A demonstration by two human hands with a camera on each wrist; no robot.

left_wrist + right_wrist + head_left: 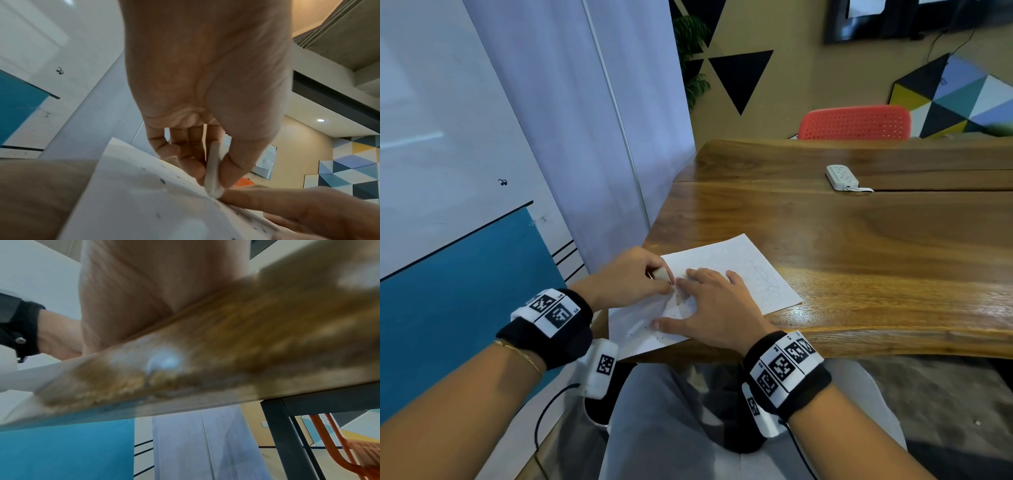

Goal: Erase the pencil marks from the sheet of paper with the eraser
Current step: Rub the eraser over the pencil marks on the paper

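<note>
No legible brand or writing; the wristbands carried only black-and-white square code markers. Sheet of paper (736, 270) lay at the near left corner of the wooden table (859, 246), its near edge overhanging the table edge. It bore faint pencil marks (765, 279) toward its far right side and dark eraser crumbs (654, 334) near the front. Left hand (626, 277) pinched the off-white eraser (212, 170) between thumb and curled fingers, its rounded end touching the paper (wrist view). Right hand (709, 308) lay flat on the sheet, fingers spread and straight, index fingertip just beside the eraser. A white power strip (842, 177) sat well apart, toward the far right.
</note>
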